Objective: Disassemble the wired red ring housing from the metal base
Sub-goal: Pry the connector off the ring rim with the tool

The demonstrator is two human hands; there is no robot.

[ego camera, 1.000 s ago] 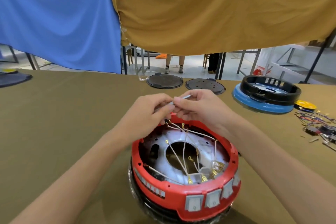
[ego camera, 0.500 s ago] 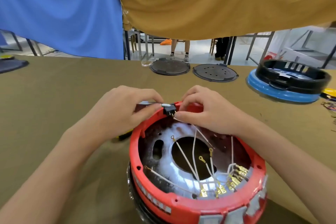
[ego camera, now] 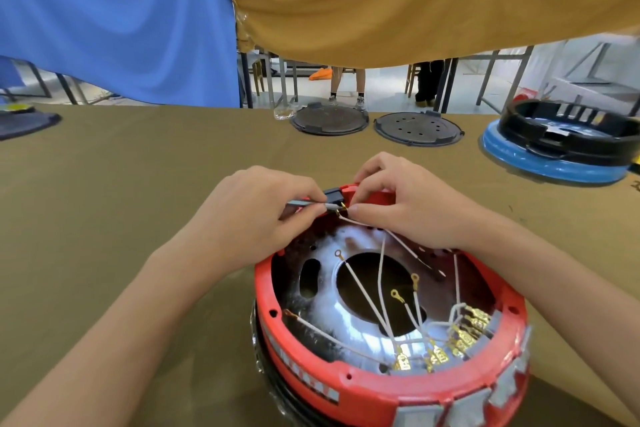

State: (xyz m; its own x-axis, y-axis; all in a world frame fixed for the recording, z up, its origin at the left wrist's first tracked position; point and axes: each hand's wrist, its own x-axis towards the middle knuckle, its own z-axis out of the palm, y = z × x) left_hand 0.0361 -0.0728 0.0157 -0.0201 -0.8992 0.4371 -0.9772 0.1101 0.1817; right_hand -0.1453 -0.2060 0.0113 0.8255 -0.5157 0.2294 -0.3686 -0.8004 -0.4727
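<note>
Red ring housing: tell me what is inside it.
Inside the red ring housing: white wires with gold terminals, over a metal base with a round hole. The hands cover the far rim.

Bare table (ego camera: 104, 201) lies open at nine o'clock; two dark discs (ego camera: 329, 120) at twelve and a blue-black housing (ego camera: 561, 146) at two block passage.

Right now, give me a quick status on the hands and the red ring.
Left hand grips thin tool at black connector. Right hand pinches white wire. Red ring housing on base, loose wires across opening.
</note>
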